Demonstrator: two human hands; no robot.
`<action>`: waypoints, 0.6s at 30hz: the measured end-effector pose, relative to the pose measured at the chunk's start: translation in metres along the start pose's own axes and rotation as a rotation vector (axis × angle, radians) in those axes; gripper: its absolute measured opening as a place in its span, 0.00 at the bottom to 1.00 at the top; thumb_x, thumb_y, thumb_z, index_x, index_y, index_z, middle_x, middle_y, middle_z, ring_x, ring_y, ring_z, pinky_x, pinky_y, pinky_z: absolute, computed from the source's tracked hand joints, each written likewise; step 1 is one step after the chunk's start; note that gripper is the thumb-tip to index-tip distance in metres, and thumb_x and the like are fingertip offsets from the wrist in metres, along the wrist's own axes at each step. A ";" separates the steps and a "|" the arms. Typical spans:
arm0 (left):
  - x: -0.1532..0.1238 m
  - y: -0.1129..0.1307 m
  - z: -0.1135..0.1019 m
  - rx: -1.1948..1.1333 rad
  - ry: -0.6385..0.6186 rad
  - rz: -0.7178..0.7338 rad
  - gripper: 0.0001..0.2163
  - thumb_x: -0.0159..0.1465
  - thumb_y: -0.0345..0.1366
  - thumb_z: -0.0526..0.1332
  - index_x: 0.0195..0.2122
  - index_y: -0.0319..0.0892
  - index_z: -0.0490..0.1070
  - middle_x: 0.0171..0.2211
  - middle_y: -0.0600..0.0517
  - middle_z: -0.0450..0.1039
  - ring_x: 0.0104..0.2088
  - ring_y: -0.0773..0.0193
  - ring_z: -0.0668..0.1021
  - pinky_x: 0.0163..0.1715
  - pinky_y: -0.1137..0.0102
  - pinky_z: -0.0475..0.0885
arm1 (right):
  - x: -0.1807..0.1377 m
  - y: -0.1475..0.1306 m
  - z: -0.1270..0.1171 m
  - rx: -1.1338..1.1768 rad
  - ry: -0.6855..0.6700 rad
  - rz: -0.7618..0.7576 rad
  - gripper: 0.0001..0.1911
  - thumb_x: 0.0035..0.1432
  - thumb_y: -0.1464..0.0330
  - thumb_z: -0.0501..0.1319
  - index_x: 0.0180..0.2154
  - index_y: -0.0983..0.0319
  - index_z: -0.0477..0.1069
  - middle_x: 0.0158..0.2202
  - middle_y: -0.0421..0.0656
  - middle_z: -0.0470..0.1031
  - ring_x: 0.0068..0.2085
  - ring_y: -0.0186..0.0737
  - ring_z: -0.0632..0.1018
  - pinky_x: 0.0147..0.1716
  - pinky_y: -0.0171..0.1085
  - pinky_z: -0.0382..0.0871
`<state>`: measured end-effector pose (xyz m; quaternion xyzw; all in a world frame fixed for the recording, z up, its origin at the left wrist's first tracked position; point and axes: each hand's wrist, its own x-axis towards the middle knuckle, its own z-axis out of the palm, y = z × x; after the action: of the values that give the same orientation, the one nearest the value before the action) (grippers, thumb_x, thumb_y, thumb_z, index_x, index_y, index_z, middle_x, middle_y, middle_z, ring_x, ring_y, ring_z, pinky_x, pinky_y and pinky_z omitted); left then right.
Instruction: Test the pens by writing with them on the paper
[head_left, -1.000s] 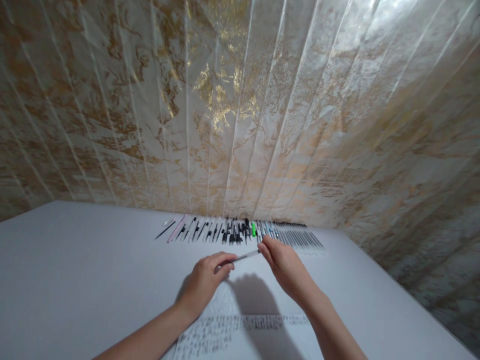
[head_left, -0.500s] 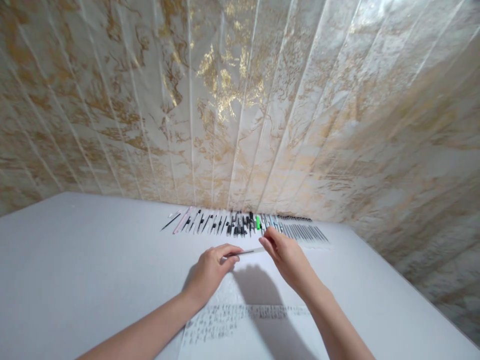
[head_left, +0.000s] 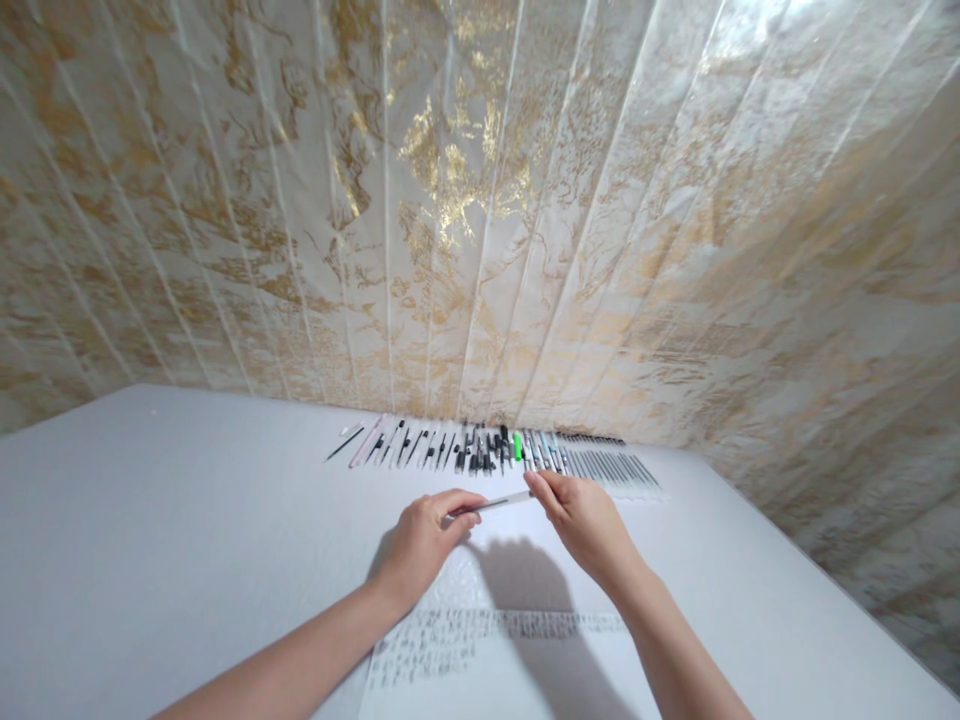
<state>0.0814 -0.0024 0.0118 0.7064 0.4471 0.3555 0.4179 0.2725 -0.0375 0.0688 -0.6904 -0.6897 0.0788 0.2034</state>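
A slim pen (head_left: 504,500) with a pale, see-through barrel and a dark core spans the gap between my hands above the white table. My left hand (head_left: 435,525) pinches its left end between thumb and fingers. At the other end, my right hand (head_left: 574,505) is closed on the pen's right tip, thumb against the fingers. What lies under the right fingertips is hidden. Below the hands lies a sheet of paper (head_left: 450,690) with rows of dark handwriting, partly in the shadow of my right arm.
Along the table's back edge runs a row of pens and pen parts, among them a green one (head_left: 517,446) and a pink one (head_left: 365,443). Several thin refills (head_left: 611,467) lie at its right end. Behind rises a gold-patterned curtain (head_left: 480,250) over the white table (head_left: 187,520).
My right hand has turned slightly and come down a little, its fingers now closed on the pen's right end. My left hand keeps its hold in place.
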 end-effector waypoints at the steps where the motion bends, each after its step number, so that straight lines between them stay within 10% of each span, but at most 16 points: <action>1: 0.000 0.000 0.000 0.000 -0.001 0.002 0.10 0.58 0.35 0.59 0.37 0.48 0.79 0.40 0.54 0.81 0.40 0.58 0.79 0.44 0.69 0.69 | 0.000 0.000 -0.001 -0.017 0.004 0.014 0.23 0.65 0.55 0.44 0.20 0.58 0.54 0.16 0.37 0.60 0.20 0.37 0.65 0.23 0.34 0.50; 18: 0.000 -0.002 0.000 -0.023 0.009 0.029 0.10 0.57 0.34 0.60 0.37 0.49 0.80 0.40 0.54 0.82 0.41 0.57 0.79 0.45 0.67 0.70 | 0.000 0.001 -0.005 0.080 0.041 -0.091 0.16 0.63 0.58 0.48 0.26 0.58 0.57 0.22 0.37 0.63 0.24 0.37 0.66 0.25 0.32 0.52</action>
<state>0.0804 -0.0023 0.0102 0.7063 0.4348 0.3699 0.4187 0.2750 -0.0386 0.0727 -0.6511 -0.7125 0.0827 0.2481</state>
